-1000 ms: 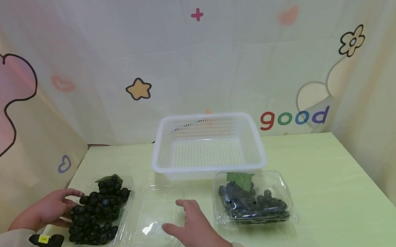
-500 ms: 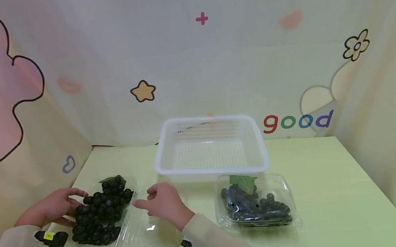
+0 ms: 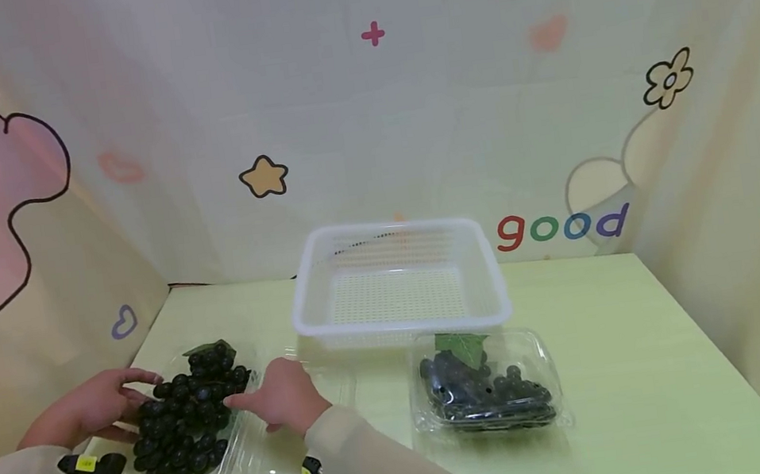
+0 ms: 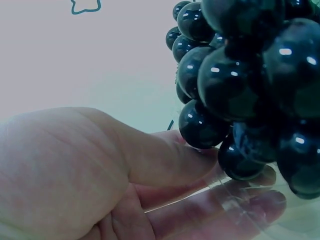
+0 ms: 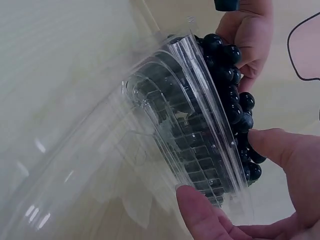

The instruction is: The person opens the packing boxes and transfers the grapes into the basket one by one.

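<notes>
A bunch of dark grapes (image 3: 184, 423) lies in an open clear plastic clamshell box (image 5: 200, 135) at the left of the table. My left hand (image 3: 99, 406) holds the box's left side, thumb against the grapes and fingers behind the clear wall in the left wrist view. At the opposite side, my right hand (image 3: 286, 397) straddles the wall: its thumb (image 5: 272, 145) touches the grapes over the rim, and a fingertip (image 5: 192, 200) is at the outside near the base. The box's clear lid (image 3: 259, 469) lies folded flat to the right, partly under my right arm.
A white perforated basket (image 3: 401, 321) stands at the back middle. To the right sits a second clear box (image 3: 527, 346), its lid down over dark grapes and a green leaf (image 3: 463, 348). A printed curtain (image 3: 335, 115) hangs round the table.
My right hand has moved left across the lid to the box's right side. The left hand stays at the box, which keeps its place; the head view shifts slightly.
</notes>
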A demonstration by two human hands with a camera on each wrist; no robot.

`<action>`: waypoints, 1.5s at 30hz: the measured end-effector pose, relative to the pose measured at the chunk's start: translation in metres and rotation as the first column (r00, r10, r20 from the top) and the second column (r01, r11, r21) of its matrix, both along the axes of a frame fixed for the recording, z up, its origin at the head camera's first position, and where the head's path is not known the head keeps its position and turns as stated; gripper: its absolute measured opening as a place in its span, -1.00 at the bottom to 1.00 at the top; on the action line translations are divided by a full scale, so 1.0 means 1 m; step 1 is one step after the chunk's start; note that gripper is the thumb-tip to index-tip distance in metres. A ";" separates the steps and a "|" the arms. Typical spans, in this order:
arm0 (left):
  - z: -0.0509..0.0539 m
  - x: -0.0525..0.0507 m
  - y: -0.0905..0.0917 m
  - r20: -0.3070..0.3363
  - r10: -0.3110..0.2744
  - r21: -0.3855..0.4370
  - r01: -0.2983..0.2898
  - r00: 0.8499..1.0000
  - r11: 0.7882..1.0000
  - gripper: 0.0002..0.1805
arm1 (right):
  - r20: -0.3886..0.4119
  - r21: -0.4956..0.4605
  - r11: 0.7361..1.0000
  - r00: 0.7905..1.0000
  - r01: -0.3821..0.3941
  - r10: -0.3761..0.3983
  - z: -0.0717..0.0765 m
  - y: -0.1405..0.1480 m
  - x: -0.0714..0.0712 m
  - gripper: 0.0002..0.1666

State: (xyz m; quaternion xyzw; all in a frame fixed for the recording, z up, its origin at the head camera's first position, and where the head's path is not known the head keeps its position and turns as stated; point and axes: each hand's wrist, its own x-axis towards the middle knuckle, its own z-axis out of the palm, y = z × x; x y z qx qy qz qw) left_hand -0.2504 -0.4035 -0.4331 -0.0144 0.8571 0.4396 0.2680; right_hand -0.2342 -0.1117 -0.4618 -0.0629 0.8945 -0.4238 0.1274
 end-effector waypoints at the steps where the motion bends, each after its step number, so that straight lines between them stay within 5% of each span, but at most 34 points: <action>1: 0.000 0.000 -0.001 0.000 0.000 0.002 0.000 1.000 1.000 -0.37 | -0.008 0.021 1.000 1.000 -0.004 0.004 0.000 -0.002 0.000 -0.11; 14: 0.000 0.003 -0.001 -0.013 -0.016 0.005 0.016 1.000 1.000 -0.38 | 0.012 0.084 0.996 1.000 0.017 -0.018 0.002 -0.007 0.002 -0.34; 25: -0.004 0.009 0.019 -0.040 -0.037 0.057 0.040 0.999 0.998 -0.39 | 0.029 0.028 1.000 1.000 -0.006 0.005 0.000 0.020 0.006 -0.29; 45: -0.013 0.014 0.056 -0.079 -0.055 0.073 0.061 0.995 0.995 -0.44 | -0.008 0.075 0.996 0.999 -0.040 0.041 -0.002 0.059 0.008 -0.36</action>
